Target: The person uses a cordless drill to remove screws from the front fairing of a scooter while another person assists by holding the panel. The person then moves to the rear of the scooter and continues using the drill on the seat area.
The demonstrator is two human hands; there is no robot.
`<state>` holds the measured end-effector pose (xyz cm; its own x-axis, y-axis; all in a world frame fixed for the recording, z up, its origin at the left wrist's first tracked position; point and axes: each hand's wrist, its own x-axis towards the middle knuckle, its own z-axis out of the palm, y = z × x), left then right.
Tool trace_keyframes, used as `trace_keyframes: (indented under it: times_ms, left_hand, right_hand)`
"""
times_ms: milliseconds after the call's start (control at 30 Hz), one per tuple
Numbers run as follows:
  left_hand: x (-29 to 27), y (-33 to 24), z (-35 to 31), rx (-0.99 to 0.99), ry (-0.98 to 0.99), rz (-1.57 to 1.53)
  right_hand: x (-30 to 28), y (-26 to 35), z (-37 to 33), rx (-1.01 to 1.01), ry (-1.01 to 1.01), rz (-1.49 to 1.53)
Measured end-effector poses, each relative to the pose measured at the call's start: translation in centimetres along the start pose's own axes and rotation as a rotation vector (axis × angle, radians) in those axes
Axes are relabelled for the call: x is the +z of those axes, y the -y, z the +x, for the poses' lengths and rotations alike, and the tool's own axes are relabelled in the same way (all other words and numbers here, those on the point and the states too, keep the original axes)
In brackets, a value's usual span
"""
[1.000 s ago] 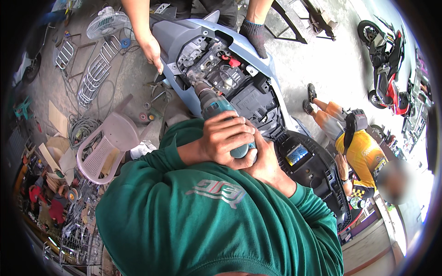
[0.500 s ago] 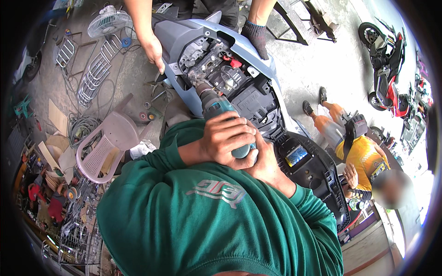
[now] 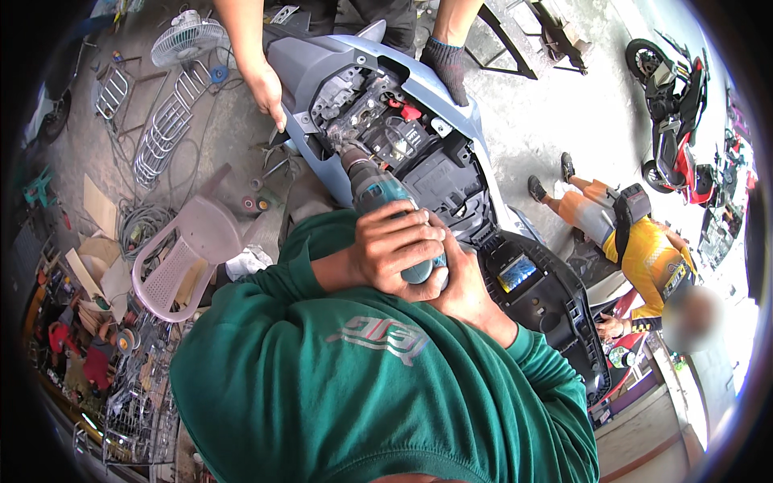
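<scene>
A teal and black power drill (image 3: pixel 380 189) points away from me into the opened body of a blue-grey scooter (image 3: pixel 322 68). My left hand (image 3: pixel 396 251) is wrapped over the drill's rear. My right hand (image 3: pixel 465 282) is closed around its handle, which is mostly hidden. The drill's tip reaches the metal parts under the scooter's seat opening, beside the black battery (image 3: pixel 407 138); exact contact is too small to make out. Across from me, another person's bare hand (image 3: pixel 266 92) and gloved hand (image 3: pixel 445 68) rest on the scooter's body panels.
The scooter's raised seat (image 3: pixel 555 318) lies to my right. At left stand a pink plastic chair (image 3: pixel 217 229), a metal rack (image 3: pixel 165 141) and a fan (image 3: pixel 187 40). A person in a yellow shirt (image 3: pixel 648 258) is at right, near a parked motorcycle (image 3: pixel 680 121).
The person in yellow at right has shifted, lowering a raised hand and leaning outward. My hands and the drill stay almost in place.
</scene>
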<state>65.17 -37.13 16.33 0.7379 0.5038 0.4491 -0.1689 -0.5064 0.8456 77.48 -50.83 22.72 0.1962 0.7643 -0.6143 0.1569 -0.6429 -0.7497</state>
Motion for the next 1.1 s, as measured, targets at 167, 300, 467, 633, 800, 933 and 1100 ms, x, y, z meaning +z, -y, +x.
trace_keyframes:
  times_ms: [167,300,467,633,800,933,1100]
  left_hand:
    - [-0.03,0.0,0.03,-0.013,0.024,-0.017]
    - [-0.11,0.05,0.02,-0.002,0.031,-0.003]
    - [-0.12,-0.02,-0.06,-0.015,0.017,-0.014]
    - [-0.26,-0.05,-0.12,-0.014,0.018,-0.008]
    - [-0.19,0.02,-0.07,-0.014,0.014,0.005]
    - [-0.02,0.05,-0.05,-0.01,0.016,0.0]
    - [-0.01,0.11,0.03,-0.021,0.032,-0.001]
  right_hand:
    - [0.05,-0.04,-0.07,0.025,0.003,-0.019]
    - [0.05,-0.11,-0.09,0.029,-0.004,-0.02]
    - [0.1,0.04,0.07,-0.028,-0.019,-0.025]
    - [-0.22,0.35,0.09,-0.006,0.003,-0.019]
    - [-0.1,0.14,0.19,0.017,0.012,-0.034]
    - [0.09,-0.17,0.11,0.006,0.001,-0.021]
    - [-0.13,-0.18,0.07,-0.001,0.011,-0.034]
